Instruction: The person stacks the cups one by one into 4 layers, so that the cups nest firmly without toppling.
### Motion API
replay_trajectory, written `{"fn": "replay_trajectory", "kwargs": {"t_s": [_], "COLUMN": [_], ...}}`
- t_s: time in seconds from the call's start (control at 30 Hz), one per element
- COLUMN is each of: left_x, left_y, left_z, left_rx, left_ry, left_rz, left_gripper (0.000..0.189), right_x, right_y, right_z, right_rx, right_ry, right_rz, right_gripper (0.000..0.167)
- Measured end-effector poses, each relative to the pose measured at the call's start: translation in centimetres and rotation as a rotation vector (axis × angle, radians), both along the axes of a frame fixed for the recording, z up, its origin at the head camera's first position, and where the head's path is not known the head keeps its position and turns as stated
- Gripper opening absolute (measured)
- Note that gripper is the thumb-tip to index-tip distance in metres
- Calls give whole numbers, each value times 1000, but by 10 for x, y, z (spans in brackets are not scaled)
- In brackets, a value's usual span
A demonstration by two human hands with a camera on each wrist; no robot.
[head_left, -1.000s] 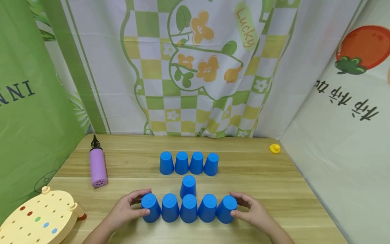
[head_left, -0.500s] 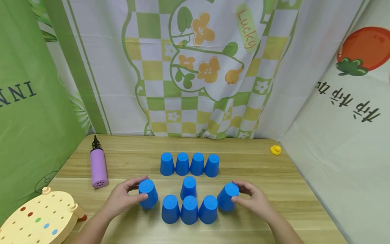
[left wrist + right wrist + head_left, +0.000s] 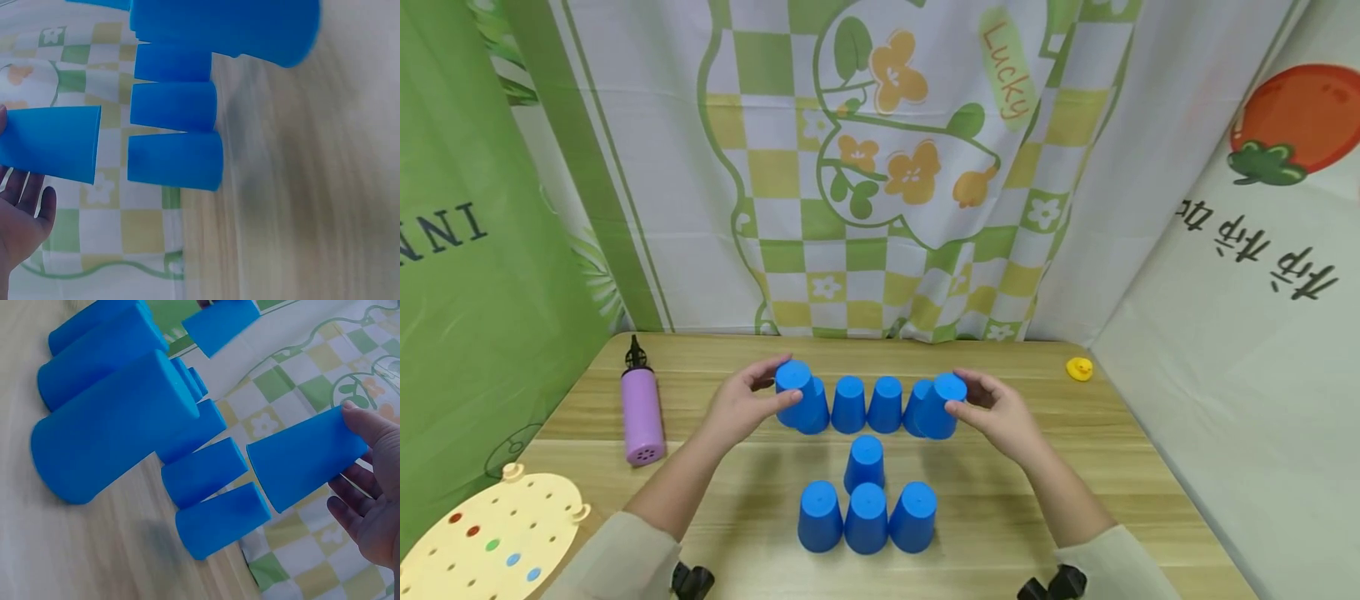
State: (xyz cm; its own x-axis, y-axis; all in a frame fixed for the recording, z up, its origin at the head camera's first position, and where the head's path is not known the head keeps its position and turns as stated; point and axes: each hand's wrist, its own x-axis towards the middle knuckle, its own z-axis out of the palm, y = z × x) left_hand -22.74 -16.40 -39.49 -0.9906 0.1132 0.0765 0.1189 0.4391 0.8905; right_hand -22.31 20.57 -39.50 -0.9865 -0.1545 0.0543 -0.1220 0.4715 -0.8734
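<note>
Forward from the front row (image 3: 867, 521) come two cups (image 3: 794, 377), smooth blue, tapered, rims down, left hand (image 3: 743, 407) gripping one, right hand (image 3: 1002, 417) gripping the other

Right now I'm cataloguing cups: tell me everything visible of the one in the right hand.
The cup is blue, smooth, plastic-looking, tapering from a wide rim to a flat closed end. Upside down and held above the table, it overlaps the back row's rightmost cup in the head view; whether they touch is unclear. The right hand grips its side.
</note>
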Motion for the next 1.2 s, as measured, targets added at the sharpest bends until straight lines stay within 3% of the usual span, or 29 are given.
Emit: {"fn": "replay_trajectory", "kwargs": {"t_s": [0.27,0.5,0.8,1.2], "left_x": [-34,-53,-62,-66], "left_y": [21,37,51,53], "left_z": [2,-5,-10,-14], "left_rx": [68,97,102,82], "left_ry": [8,-24,-22,-14], "left_rz": [-3,43,43,30], "left_gripper": [65,65,63,65], "right_x": [-29,-47,-62,-66], "right_y": [-20,-34,-46,-48], "right_z": [4,4,2,-3], "right_rx": [3,-7,-2,-4], "right_ry": [2,1,-11,-30], "right_rz": [-43,-59,-74,-77], "right_gripper": [60,60,60,59]}}
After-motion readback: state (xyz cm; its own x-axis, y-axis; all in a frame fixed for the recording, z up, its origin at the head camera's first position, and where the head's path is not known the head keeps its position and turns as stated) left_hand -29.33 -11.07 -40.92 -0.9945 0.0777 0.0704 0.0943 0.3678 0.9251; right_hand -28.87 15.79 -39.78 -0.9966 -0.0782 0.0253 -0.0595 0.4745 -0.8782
